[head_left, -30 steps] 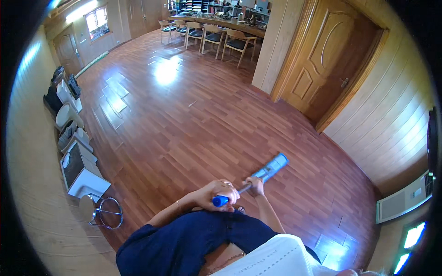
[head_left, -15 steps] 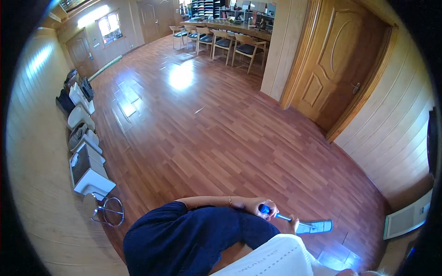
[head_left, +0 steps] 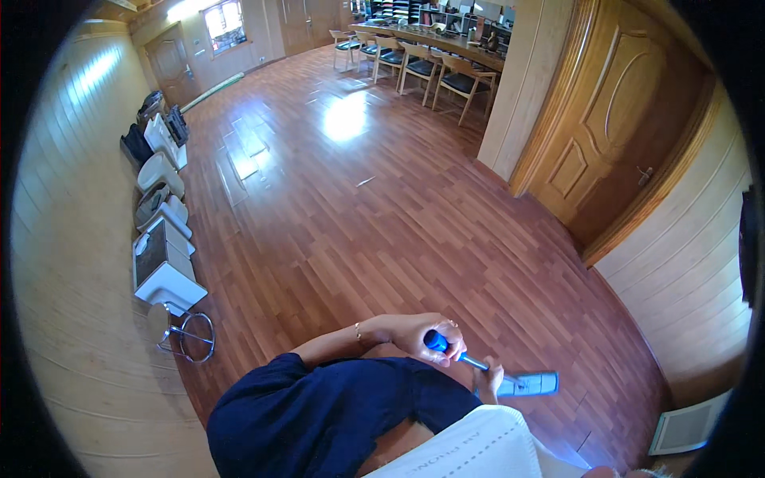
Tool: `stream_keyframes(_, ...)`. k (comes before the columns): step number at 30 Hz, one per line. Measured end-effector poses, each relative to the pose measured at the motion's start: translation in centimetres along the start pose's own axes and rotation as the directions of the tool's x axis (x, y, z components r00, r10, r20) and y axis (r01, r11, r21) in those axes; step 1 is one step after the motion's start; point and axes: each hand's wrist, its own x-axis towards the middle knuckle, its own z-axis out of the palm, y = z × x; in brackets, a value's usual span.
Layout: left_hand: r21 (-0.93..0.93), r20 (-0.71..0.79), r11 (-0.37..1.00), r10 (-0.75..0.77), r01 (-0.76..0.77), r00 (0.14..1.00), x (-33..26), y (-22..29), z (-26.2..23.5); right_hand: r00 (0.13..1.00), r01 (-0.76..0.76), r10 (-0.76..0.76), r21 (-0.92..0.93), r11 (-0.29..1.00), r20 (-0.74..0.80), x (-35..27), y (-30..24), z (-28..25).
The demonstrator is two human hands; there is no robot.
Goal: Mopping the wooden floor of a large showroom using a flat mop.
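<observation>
Wooden floor (head_left: pixel 358 231), mop (head_left: pixel 510 381) lying rightward, both hands (head_left: pixel 434 338) gripping handle

Left hand (head_left: pixel 426 334) and right hand (head_left: pixel 488 381) clenched

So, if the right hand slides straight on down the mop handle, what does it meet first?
Probably the flat blue mop head, resting on the wooden floor. The right hand grips the handle just above it, below the left hand. Depth is unclear.
</observation>
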Motion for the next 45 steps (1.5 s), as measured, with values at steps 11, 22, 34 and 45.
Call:
stream_keyframes(11,0.439,-0.342,0.898,0.121,0.044,0.932,-8.5,7.2,0.9,0.843,0.433,-0.480,0.224,0.873,0.243,9.7,-16.7,6.4)
stream_keyframes(22,0.678,-0.588,0.685,0.286,0.267,0.757,-18.7,14.1,5.3,0.432,0.587,-0.792,0.533,0.610,0.431,5.1,-37.4,14.5)
stream_keyframes(34,0.728,-0.624,0.544,0.272,0.418,0.732,-23.8,19.2,11.4,-0.034,0.351,-0.916,0.863,0.364,0.400,-5.2,-46.2,19.8)
stream_keyframes(45,0.728,-0.618,0.577,0.322,0.369,0.717,-22.7,18.7,10.7,0.102,0.065,-0.768,0.766,0.639,0.632,-3.9,-43.6,20.1)
